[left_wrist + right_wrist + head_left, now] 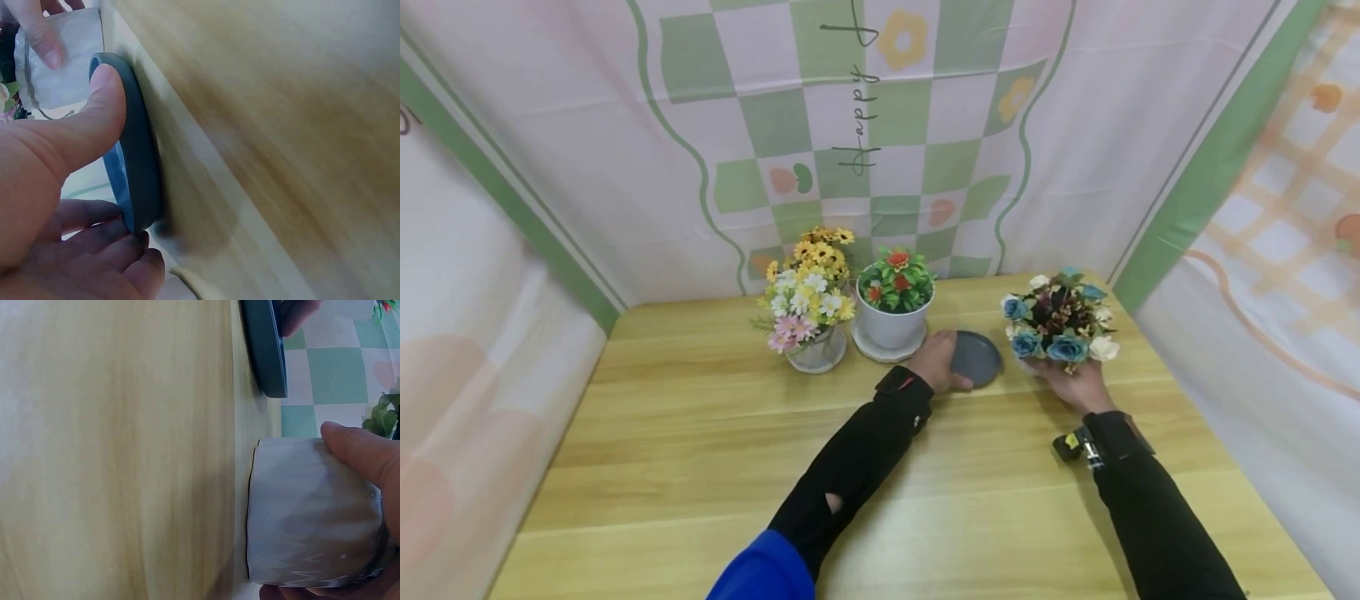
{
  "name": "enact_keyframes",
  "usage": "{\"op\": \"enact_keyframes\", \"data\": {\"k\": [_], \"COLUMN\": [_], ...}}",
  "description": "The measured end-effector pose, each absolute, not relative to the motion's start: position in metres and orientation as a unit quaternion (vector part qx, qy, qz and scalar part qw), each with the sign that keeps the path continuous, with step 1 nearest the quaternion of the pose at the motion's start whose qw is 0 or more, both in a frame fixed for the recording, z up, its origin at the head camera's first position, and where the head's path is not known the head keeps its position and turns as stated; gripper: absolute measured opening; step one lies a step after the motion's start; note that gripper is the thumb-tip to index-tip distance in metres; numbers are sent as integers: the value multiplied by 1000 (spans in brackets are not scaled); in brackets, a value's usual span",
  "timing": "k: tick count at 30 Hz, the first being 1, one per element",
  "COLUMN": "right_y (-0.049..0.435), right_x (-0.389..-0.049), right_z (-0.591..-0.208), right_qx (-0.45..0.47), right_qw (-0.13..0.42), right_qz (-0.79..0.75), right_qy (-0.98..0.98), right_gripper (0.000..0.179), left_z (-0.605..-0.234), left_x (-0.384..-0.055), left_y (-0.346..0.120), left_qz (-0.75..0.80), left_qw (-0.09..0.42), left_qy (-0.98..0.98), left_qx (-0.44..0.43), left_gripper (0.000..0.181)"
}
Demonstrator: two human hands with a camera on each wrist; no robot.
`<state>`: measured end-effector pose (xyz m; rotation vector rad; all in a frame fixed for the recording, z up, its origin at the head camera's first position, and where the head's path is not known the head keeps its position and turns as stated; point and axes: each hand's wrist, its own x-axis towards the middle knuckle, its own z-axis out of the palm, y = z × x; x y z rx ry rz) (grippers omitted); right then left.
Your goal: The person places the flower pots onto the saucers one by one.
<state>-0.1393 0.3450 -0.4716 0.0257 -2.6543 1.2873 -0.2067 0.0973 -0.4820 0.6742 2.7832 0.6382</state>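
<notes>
My left hand [934,362] holds a round dark grey plant saucer [977,360] by its edge. The left wrist view shows the thumb on the near rim of the saucer [139,153] and fingers curled at the opposite side, close over the wooden tabletop. To the right, my right hand [1081,387] grips a whitish flowerpot [306,512] around its side, thumb on one face and fingers on the other. Blue and cream artificial roses [1060,321] fill this pot and hide most of it in the head view. The pot's base is right at the tabletop.
Left of the saucer stands a white pot with red flowers [895,308] on a white saucer [880,352]. Beside it are pots of yellow, white and pink flowers [808,292]. A printed cloth [880,125] hangs behind the wooden table [700,458].
</notes>
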Motion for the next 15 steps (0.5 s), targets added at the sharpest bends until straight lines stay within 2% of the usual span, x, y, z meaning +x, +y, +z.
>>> {"op": "enact_keyframes", "data": {"k": [7, 15], "right_y": [345, 345], "right_x": [-138, -139], "right_z": [-472, -473], "right_qx": [14, 24], "right_qw": [95, 106], "right_qz": [439, 449], "right_qy": [-893, -887], "right_gripper": [102, 104], "left_z": [-461, -464], "left_x": [-186, -179], "left_y": [85, 74], "left_qz": [228, 236], "left_qw": [121, 116], "left_qy": [937, 928], "left_qx": [237, 263], "left_gripper": [94, 97]}}
